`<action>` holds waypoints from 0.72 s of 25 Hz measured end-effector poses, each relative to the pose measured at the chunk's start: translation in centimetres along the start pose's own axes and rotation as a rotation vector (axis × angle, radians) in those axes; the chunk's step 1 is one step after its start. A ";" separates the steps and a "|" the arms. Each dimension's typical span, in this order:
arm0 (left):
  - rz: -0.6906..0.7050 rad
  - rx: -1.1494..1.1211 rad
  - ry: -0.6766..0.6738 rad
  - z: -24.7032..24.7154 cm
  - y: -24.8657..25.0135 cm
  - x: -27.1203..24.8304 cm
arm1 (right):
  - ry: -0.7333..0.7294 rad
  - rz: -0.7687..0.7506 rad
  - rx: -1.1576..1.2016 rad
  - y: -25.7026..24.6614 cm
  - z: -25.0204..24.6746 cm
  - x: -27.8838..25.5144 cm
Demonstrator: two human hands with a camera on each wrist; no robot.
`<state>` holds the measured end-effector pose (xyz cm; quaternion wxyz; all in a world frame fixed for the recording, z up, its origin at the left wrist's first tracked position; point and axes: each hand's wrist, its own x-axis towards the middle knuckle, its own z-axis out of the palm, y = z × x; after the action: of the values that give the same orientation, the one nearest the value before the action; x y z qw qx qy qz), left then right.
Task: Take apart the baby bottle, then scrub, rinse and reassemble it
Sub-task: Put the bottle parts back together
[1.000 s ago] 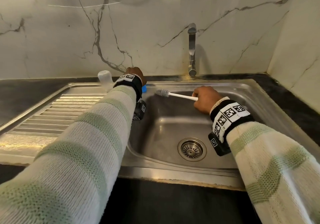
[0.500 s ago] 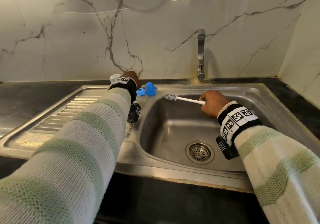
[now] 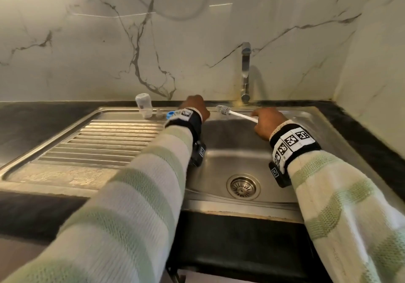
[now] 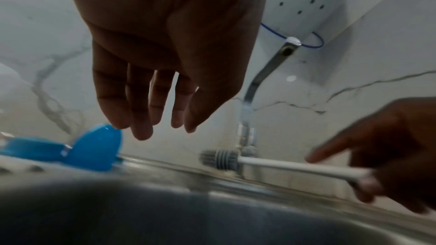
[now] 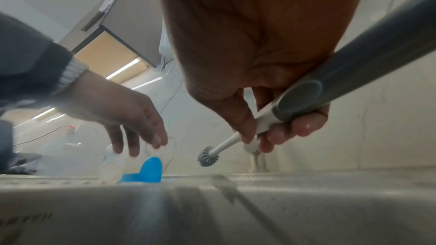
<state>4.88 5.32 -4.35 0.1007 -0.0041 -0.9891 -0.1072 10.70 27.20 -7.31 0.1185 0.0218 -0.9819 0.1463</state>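
Left hand [image 4: 165,44] hangs over the back ledge of the sink [image 3: 219,162], fingers [image 4: 141,118] straight, slightly spread, pointing down, holding nothing. Fingertips sit just above the blue cap [image 4: 94,146]; can't tell if they touch it.

Blue cap lies on the ledge at the back left corner of the basin, beside a flat blue ring [image 4: 28,148]. In the right wrist view a clear part [image 5: 113,167] stands just left of the cap [image 5: 151,170], under the left hand [image 5: 132,118]; blurred, can't tell which bottle part it is.

Bottle [image 3: 144,107], white and cloudy, stands upright on the ledge at the top of the drainboard [image 3: 105,142], left of the blue ring [image 3: 170,114] and apart from the left hand [image 3: 196,106].

Right hand [image 3: 266,122] grips the brush [image 3: 235,113] by its white handle, fingers [image 5: 304,128] curled round it, thumb on top. Grey bristle head points left, in the air over the back edge of the basin, near the left hand, below the tap [image 3: 246,72]. No water visible from the tap.

Basin shows only the drain [image 3: 243,186].
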 end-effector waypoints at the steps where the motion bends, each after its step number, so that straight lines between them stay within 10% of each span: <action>1: 0.021 -0.023 -0.023 0.9 1.5 -1.0 | 0.025 0.015 0.004 0.5 -0.8 -0.4; 10: 0.096 -0.114 -0.140 5.4 6.1 -5.1 | -0.020 0.490 -0.220 13.6 -8.9 -4.0; 18: 0.065 -0.162 -0.156 6.3 4.4 -4.7 | -0.164 0.564 -0.470 19.6 -9.5 -3.1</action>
<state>8.36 11.01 -10.43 0.0262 -0.0527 -0.9814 -0.1830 14.36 48.73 -4.73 -0.0036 -0.2655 -0.9624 -0.0582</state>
